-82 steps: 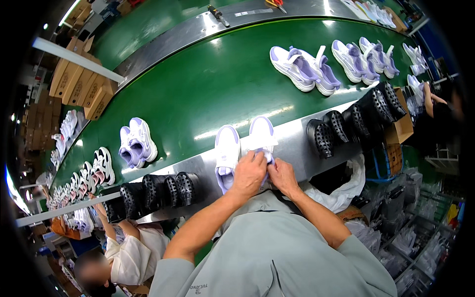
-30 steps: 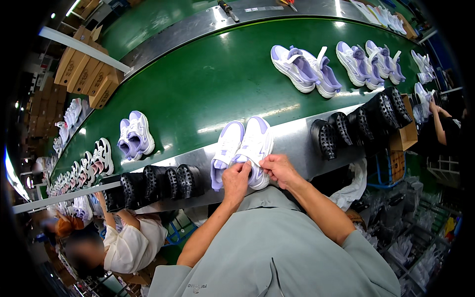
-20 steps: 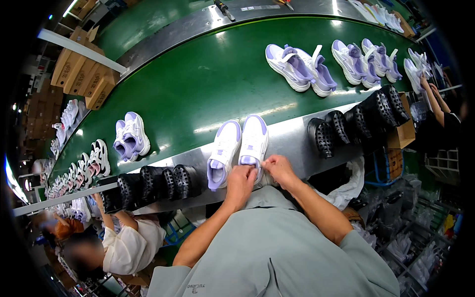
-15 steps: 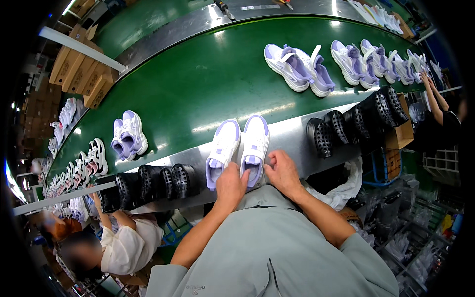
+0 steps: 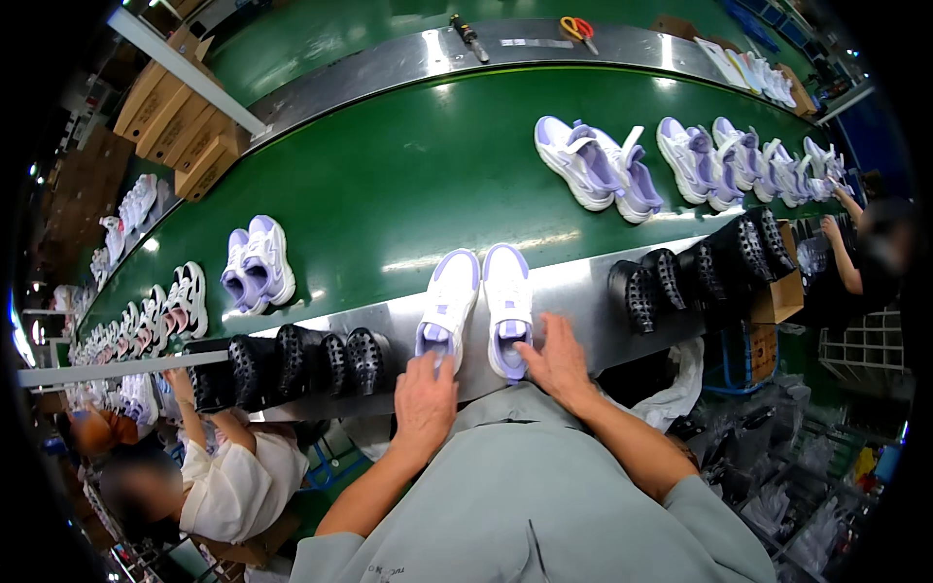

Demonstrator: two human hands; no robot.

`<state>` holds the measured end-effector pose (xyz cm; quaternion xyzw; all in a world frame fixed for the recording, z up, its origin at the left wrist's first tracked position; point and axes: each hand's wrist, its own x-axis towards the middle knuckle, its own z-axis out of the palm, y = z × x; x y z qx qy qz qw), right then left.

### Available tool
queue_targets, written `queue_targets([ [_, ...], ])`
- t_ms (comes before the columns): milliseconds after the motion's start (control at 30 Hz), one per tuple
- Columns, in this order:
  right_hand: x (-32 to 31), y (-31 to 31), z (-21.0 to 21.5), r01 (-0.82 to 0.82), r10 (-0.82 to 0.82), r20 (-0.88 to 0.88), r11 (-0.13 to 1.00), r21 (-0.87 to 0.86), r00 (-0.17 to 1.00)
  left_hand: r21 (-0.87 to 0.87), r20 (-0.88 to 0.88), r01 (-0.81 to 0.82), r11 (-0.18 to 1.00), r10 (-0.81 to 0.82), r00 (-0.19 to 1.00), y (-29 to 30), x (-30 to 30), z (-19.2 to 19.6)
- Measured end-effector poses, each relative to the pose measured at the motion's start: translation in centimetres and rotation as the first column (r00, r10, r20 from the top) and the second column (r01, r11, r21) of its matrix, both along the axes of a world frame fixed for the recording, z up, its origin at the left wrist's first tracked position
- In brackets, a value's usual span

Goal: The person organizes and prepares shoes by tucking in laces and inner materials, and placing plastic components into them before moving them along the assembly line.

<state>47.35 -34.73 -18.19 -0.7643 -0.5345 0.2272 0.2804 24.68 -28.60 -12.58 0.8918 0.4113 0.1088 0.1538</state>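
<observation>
Two white and lilac sneakers stand side by side on the metal ledge before me, toes pointing away. Behind the heel of the left sneaker [image 5: 451,293] is my left hand [image 5: 425,400], its fingers stretched toward the collar and slightly apart. My right hand [image 5: 556,361] lies beside the heel of the right sneaker [image 5: 507,301]. Its thumb reaches the collar edge while the other fingers extend forward, spread. Neither hand is wrapped round a shoe. Whether the left fingertips touch the heel I cannot tell.
Black studded moulds line the metal ledge [image 5: 573,303] on the left [image 5: 292,360] and right [image 5: 690,272]. More lilac sneakers [image 5: 593,170] stand on the green belt [image 5: 389,185]. Across it lie scissors [image 5: 580,34] and a screwdriver-like tool [image 5: 469,39]. Co-workers are at both sides.
My left hand has drawn back and left, from between the sneakers to behind the left heel. My right hand has opened out, its thumb now at the right sneaker's collar. The view has shifted slightly.
</observation>
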Motion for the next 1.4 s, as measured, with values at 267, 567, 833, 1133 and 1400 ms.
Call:
queue_targets([
  [267, -1.1, 4.7, -0.5, -0.160, 0.141, -0.207, 0.984, -0.080, 0.968, -0.339, -0.027, 0.012, 0.941, -0.022, 0.999, 0.3, 3.0, -5.3],
  [567, 23.0, 11.5, -0.6, 0.188, -0.034, 0.686, 0.970, -0.152, 0.727, -0.100, -0.268, -0.165, 0.981, 0.133, 0.954, 9.2, 5.2, -6.1],
  [833, 30.4, 16.2, -4.0, 0.012, 0.260, 0.737, 0.940, -0.342, 0.623, -0.008, -0.419, -0.318, 0.948, 0.286, 0.862, 16.9, 0.7, -2.4],
  [1133, 28.1, 21.7, -4.0, 0.096, 0.108, 0.430, 0.899, -0.427, 0.896, -0.353, 0.112, -0.127, 0.927, 0.176, 0.978, 6.9, 1.5, -1.4],
  [1400, 13.5, 16.8, 0.4, -0.063, 0.277, 0.297, 0.819, -0.570, 0.914, -0.346, 0.299, -0.111, 0.931, 0.222, 0.928, 7.2, 6.8, -2.9],
])
